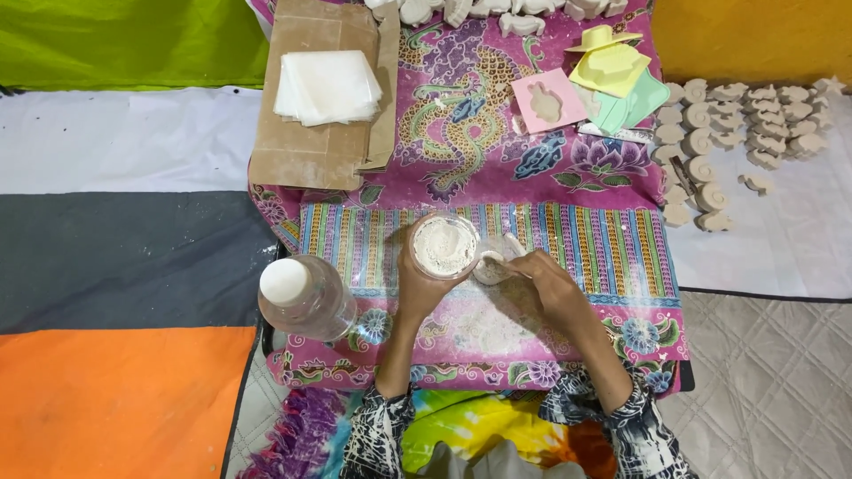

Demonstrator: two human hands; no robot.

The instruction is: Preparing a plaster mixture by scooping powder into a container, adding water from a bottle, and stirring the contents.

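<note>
Clear plastic cup of white powder [444,247] sits gripped in my left hand [417,279], upright. Right hand [546,279], just right of it, pinches a small white spoon [506,253] w/ its long axis pointing at cup.

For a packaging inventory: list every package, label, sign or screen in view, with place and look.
Cardboard box: flattened, brown, upper left of the cloth, under a white sheet stack.
Bottle: clear, round, white cap, lower left, beside the left hand; no label shows.
No signs or screens.
</note>
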